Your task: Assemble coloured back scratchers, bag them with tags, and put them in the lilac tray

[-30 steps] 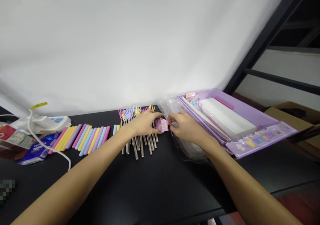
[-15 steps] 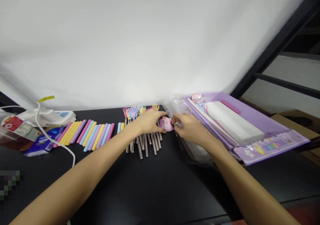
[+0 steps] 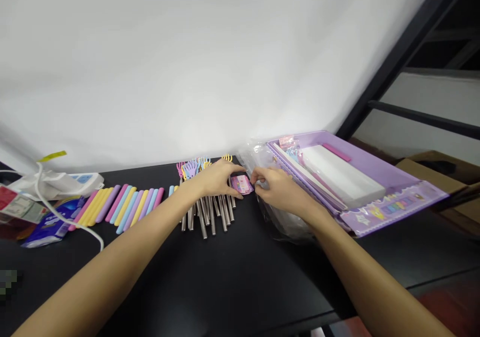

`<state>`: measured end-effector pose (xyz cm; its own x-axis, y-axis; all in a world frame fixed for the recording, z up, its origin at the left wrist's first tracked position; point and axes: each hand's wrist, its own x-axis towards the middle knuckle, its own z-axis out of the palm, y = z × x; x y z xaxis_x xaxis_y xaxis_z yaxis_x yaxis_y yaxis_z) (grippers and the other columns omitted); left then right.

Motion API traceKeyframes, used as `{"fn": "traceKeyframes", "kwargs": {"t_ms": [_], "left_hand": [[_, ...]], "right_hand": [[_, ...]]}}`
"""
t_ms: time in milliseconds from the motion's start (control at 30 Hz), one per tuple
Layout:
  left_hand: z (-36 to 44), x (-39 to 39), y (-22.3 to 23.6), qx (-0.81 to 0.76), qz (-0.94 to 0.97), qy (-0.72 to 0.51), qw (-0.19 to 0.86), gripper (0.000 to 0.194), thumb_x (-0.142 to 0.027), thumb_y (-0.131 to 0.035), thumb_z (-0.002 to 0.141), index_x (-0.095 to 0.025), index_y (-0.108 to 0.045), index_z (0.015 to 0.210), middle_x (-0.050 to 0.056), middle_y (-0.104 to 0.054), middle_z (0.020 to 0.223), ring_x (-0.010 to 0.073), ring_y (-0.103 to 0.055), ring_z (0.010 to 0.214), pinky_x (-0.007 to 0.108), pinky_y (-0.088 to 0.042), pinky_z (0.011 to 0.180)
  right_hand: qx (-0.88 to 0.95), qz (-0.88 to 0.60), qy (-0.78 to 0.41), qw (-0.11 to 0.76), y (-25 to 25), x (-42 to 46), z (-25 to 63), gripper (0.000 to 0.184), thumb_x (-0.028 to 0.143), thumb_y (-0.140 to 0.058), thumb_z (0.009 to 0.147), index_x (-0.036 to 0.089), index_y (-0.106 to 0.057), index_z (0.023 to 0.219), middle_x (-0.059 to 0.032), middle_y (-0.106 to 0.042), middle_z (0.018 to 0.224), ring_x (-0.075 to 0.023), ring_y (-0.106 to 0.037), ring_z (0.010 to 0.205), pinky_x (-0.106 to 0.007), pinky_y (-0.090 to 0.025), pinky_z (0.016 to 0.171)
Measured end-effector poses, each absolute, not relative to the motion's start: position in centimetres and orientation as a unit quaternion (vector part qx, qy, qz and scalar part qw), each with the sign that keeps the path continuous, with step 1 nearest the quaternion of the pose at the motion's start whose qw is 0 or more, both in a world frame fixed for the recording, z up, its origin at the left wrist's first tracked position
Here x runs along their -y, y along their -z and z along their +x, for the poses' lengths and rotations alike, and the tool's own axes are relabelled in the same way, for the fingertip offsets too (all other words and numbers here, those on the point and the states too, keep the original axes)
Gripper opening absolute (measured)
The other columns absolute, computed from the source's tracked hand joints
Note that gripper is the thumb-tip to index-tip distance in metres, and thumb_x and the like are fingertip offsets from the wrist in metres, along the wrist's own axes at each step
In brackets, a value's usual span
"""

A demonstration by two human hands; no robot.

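A small stack of pink printed cards lies on the black table between my two hands. My left hand is open around its left side, thumb and forefinger spread apart. Close to the right edge of the stack, my right hand has its fingers curled together; anything between the fingertips is hidden. Beneath and beside my left hand lies a pile of metal-handled sticks with colourful claw-shaped heads, resembling back scratchers. My left hand and forearm cover part of the pile.
Pastel tubes lie in rows at left, near a blue packet, white power strip and white cable. On the right, a clear plastic bag lies beside an opened purple case holding a white box.
My right fingertips have drawn slightly back from the cards, whose printed face shows more fully. My left hand stays around the stack. The whole view has shifted a little.
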<state>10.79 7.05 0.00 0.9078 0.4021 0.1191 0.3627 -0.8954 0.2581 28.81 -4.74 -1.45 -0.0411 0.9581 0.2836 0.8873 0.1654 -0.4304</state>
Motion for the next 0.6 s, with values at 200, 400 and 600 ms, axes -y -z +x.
{"fn": "traceKeyframes", "kwargs": {"t_ms": [200,400,600], "left_hand": [[11.1,-6.8,-0.2,-0.213,0.966,-0.092,0.117,0.054,-0.049,-0.081,0.076,-0.020,-0.070,0.120,0.009,-0.072,0.114,0.0281,-0.063,0.110,0.039,-0.049,0.095],[11.3,-6.5,0.5,-0.237,0.962,-0.093,0.097,0.058,-0.053,-0.080,0.075,-0.022,-0.069,0.123,0.009,-0.071,0.117,0.0297,-0.061,0.114,0.041,-0.049,0.096],[10.1,-6.4,0.3,-0.172,0.965,-0.140,0.137,0.049,-0.048,-0.075,0.083,-0.021,-0.067,0.123,0.006,-0.071,0.122,0.0255,-0.057,0.121,0.038,-0.045,0.105]], "right_hand": [[0.726,-0.633,-0.095,0.251,1.6,4.9,28.9,0.020,0.009,-0.055,0.081,0.020,-0.067,0.093,-0.0040,-0.069,0.088,-0.0215,-0.058,0.093,-0.030,-0.039,0.080],[0.728,-0.633,-0.104,0.242,1.7,4.9,28.9,0.018,0.011,-0.059,0.081,0.020,-0.070,0.092,-0.0043,-0.067,0.085,-0.0216,-0.057,0.090,-0.030,-0.040,0.079],[0.724,-0.634,-0.078,0.261,1.0,5.2,28.7,0.019,0.011,-0.060,0.082,0.020,-0.071,0.094,-0.0032,-0.071,0.088,-0.0211,-0.059,0.090,-0.030,-0.041,0.080]]}}
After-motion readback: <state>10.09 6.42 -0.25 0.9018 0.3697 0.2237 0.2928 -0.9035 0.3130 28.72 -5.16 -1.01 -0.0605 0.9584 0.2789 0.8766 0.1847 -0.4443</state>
